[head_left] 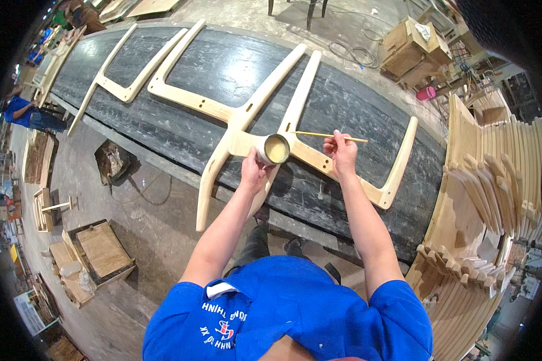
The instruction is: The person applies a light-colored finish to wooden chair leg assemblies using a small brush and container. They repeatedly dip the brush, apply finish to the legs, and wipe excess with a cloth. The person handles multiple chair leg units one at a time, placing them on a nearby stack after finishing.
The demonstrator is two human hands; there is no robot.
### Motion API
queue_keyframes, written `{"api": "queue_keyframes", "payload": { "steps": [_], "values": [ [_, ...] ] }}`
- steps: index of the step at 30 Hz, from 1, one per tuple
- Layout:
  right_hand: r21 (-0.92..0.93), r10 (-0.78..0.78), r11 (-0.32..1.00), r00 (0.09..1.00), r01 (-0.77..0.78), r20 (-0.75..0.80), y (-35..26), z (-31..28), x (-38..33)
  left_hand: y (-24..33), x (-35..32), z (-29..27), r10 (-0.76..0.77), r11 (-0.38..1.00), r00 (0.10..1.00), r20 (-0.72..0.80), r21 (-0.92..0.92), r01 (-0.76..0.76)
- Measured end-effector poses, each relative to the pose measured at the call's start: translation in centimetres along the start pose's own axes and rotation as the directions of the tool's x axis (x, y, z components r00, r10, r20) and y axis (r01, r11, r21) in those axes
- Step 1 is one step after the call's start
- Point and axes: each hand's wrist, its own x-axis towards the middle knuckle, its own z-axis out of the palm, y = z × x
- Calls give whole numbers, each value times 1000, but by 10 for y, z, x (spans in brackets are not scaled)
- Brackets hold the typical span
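Observation:
My left hand [253,171] is closed around a small round tin [276,149] of pale yellow, glue-like liquid, its open top facing up. Between the fingers of my right hand [342,154] is a thin wooden stick [328,135], held almost level. Its left tip touches or hovers at a dark slot in the post of a pale wooden chair-side frame [305,85]; I cannot tell which. Beneath the tin, part of the wood is hidden. A second such frame [186,101] lies just to the left, with slots and round holes in its rail.
The frames lie on a long black worktable [355,108]. Farther left is another frame [112,88]. Stacked curved wooden parts [488,186] stand at right. A wooden box [102,253] and a dark bin [111,162] are on the floor at left. Another person [27,114] stands far left.

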Motion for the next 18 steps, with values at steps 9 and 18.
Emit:
{"api": "queue_keyframes", "payload": {
  "steps": [9, 18],
  "values": [
    [-339, -66, 932, 978, 132, 199, -39, -11, -40, -23, -26, 55, -11, 992, 995, 99, 123, -2],
    [145, -12, 989, 988, -10, 152, -63, -64, -70, -39, -34, 64, -37, 999, 991, 132, -30, 41]
  ]
}}
